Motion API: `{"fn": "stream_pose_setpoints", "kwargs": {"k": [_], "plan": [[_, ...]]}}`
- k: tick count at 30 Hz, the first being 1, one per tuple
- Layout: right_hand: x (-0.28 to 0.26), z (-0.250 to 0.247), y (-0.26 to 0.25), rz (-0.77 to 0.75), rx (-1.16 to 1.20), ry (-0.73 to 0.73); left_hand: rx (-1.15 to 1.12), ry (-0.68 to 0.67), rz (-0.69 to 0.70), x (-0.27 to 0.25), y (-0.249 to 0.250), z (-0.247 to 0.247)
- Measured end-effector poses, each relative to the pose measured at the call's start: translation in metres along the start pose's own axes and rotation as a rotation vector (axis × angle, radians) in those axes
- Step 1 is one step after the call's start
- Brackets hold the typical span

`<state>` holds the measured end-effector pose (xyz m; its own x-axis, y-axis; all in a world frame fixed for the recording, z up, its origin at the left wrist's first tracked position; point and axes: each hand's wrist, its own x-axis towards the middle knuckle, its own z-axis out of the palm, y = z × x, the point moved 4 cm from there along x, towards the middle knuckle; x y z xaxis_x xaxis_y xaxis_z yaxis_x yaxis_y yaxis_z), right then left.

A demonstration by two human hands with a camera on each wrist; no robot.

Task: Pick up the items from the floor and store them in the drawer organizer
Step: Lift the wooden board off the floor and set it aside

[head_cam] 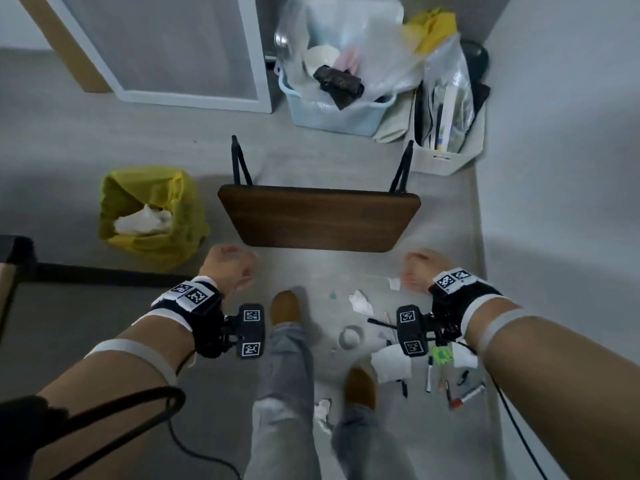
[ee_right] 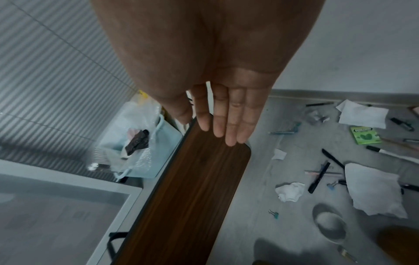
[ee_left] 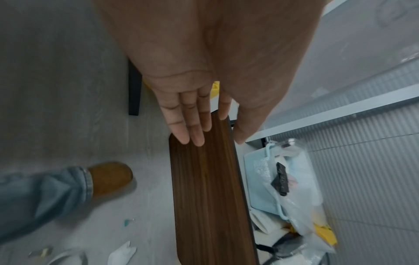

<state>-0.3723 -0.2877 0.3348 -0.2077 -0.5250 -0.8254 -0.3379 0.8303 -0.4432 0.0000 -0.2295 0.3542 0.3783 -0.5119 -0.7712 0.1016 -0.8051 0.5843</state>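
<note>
Scattered on the grey floor at lower right lie several pens and markers [head_cam: 429, 374], a red-tipped marker [head_cam: 467, 398], a green packet [head_cam: 442, 355], a tape roll [head_cam: 350, 336], a crumpled tissue [head_cam: 361, 302] and a white paper sheet [head_cam: 391, 363]. The right wrist view shows a black pen [ee_right: 318, 177], the green packet [ee_right: 365, 134] and a binder clip [ee_right: 273, 213]. My left hand [head_cam: 230, 268] and right hand [head_cam: 420, 270] hang empty above the floor, near a small wooden table [head_cam: 318, 220]. Both wrist views show straight fingers [ee_left: 195, 129] [ee_right: 226, 122]. No drawer organizer is visible.
A yellow-lined bin [head_cam: 152, 216] stands at the left. Behind the table are a blue basket [head_cam: 332, 109] with plastic bags and a white box [head_cam: 446, 147] of papers. A wall runs along the right. My feet in brown slippers [head_cam: 284, 306] stand among the items.
</note>
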Motion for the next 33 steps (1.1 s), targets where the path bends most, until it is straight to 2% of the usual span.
{"fn": "stream_pose_setpoints", "kwargs": {"k": [1,3,7,9,12,14,17,20,24,27,29,31,33], "plan": [[0.022,0.005,0.000,0.001,-0.039,0.011,0.016,0.028,0.002,0.023,0.001,0.002],[0.051,0.010,-0.001,0.035,0.093,0.032,0.056,0.076,0.012,0.065,0.008,0.002],[0.157,0.016,0.004,0.120,0.248,0.183,0.160,0.183,0.015,0.180,0.012,0.000],[0.208,0.016,0.004,0.117,0.310,0.260,0.277,0.240,0.057,0.232,0.016,-0.001],[0.273,0.016,0.006,0.057,0.322,0.357,0.277,0.241,0.067,0.303,0.013,0.002],[0.307,0.021,0.008,0.025,0.314,0.355,0.254,0.238,0.045,0.344,0.004,0.004],[0.350,0.028,0.017,0.070,0.327,0.306,0.233,0.246,0.044,0.392,-0.016,0.007],[0.380,0.030,0.031,0.095,0.293,0.247,0.233,0.300,0.102,0.403,-0.028,0.012],[0.372,0.016,0.022,0.158,0.354,0.276,0.298,0.325,0.127,0.382,-0.023,0.014],[0.339,-0.004,-0.005,0.104,0.115,0.276,0.312,0.323,0.144,0.358,-0.009,0.019],[0.329,-0.022,-0.012,0.065,0.055,0.287,0.304,0.338,0.156,0.344,-0.003,0.018],[0.321,-0.039,-0.016,0.103,-0.123,0.281,0.319,0.371,0.147,0.335,0.008,0.015],[0.316,-0.052,-0.026,0.121,-0.172,0.270,0.347,0.392,0.112,0.327,0.022,0.013]]}}
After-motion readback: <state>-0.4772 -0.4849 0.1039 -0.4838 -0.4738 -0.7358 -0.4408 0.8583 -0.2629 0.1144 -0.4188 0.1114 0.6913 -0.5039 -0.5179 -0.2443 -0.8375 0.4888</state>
